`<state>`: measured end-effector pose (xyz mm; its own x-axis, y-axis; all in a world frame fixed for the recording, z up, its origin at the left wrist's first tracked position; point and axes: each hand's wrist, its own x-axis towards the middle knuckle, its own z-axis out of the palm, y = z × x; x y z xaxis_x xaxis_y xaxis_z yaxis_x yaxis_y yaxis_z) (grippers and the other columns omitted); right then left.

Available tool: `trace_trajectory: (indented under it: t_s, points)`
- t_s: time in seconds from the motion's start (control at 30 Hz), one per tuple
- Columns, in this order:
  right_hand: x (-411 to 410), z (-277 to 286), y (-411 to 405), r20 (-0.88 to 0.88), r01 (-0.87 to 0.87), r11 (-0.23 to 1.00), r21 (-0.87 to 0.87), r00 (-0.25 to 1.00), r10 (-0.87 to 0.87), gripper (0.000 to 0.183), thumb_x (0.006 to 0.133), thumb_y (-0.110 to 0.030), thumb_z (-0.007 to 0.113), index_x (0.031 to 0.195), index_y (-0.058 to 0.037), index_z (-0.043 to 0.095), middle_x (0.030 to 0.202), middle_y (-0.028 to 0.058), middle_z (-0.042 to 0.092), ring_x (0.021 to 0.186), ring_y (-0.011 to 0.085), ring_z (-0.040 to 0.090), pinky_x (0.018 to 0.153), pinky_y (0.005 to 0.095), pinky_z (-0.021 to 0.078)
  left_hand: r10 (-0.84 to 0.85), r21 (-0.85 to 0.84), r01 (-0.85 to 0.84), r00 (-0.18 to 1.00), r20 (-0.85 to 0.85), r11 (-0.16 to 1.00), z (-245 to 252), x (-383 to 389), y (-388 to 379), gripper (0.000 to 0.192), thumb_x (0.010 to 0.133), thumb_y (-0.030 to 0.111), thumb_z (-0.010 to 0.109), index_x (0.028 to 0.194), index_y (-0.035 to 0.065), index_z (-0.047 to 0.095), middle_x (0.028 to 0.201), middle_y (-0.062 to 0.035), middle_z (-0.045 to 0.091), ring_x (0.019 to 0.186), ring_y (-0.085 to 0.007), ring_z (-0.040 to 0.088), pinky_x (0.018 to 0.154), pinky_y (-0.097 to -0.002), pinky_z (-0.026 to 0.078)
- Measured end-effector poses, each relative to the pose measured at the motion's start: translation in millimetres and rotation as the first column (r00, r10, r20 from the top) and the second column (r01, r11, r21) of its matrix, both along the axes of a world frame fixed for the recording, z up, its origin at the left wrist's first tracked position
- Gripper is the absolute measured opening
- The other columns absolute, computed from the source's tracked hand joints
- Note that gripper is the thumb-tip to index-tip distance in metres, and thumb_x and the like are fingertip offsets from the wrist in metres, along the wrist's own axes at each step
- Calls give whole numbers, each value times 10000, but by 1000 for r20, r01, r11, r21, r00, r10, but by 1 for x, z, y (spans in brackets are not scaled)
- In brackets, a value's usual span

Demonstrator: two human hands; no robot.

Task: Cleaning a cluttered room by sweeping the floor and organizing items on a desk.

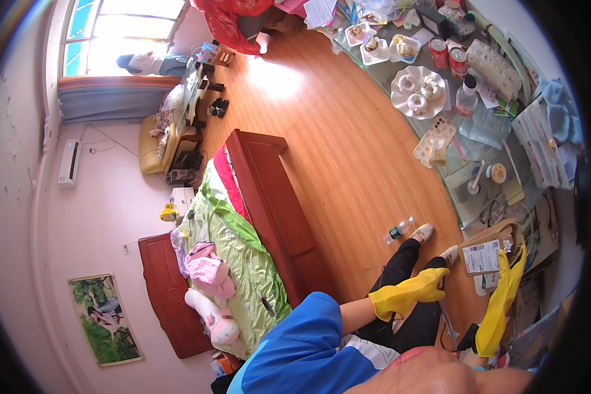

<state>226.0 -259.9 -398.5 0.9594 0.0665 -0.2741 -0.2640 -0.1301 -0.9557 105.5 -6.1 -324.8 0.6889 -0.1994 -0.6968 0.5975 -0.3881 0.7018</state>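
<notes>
My left hand (pixel 416 291), in a yellow rubber glove, is in front of my black trousers with its fingers curled around a thin dark item, whose kind I cannot tell. A thin greyish rod or strip (pixel 448 322) runs down just below that hand. To the right, my right hand (pixel 503 303), also in a yellow rubber glove, reaches up to an opened cardboard box (pixel 488 236). Its fingers are at the box's right edge and seem to grip it. The box bears a white printed label (pixel 481 257) and sits by the glass-topped table's near end.
The glass-topped table (pixel 426 130) holds a plate of doughnuts (pixel 417 111), red cans (pixel 458 63), bottles, a phone case (pixel 431 135) and papers. A plastic bottle (pixel 399 230) lies on the wooden floor near my feet. A bed with a red-brown footboard (pixel 276 197) stands left.
</notes>
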Motion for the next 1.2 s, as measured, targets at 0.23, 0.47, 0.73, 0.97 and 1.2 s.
trace_trajectory:
  t_s: [0.23,0.47,0.73,0.97,1.2]
  points:
    - [-10,18,8,-202,230,973,-23,952,-230,598,911,-35,661,1444,12,394,1418,147,491,1273,242,502,1074,370,413,-3,-2,3,1000,-23,1000,5,-1,0,674,712,137,728,1336,-12,520,998,-189,658,938,-340,657,789,-396,530]
    - [8,31,20,1,364,916,167,929,-370,576,868,58,601,1422,23,447,1448,133,496,1364,240,437,1129,354,332,-73,11,73,997,2,997,-2,2,1,611,789,138,745,1338,0,515,980,-167,689,816,-274,682,687,-344,542]
    - [44,29,14,5,505,862,-50,863,-505,658,813,20,731,1409,-7,453,1340,118,552,1216,204,555,1021,308,453,-61,-24,62,997,49,998,-17,-13,-2,641,811,121,762,1368,-36,488,1005,-114,644,802,-164,605,734,-282,506]
    - [77,27,24,352,522,833,-184,826,-440,652,762,-41,814,1345,-41,522,1248,127,596,1133,244,603,972,343,480,-31,-14,30,998,-50,999,1,-1,-6,595,812,88,734,1338,-62,500,953,-115,640,816,-194,630,742,-296,512]
    - [147,51,68,683,480,836,-265,706,-188,662,710,-67,837,1310,-88,558,1184,144,607,1082,322,593,961,395,470,-37,8,37,999,-3,999,3,4,-8,580,828,91,727,1338,-66,499,954,-123,649,798,-186,631,729,-291,508]
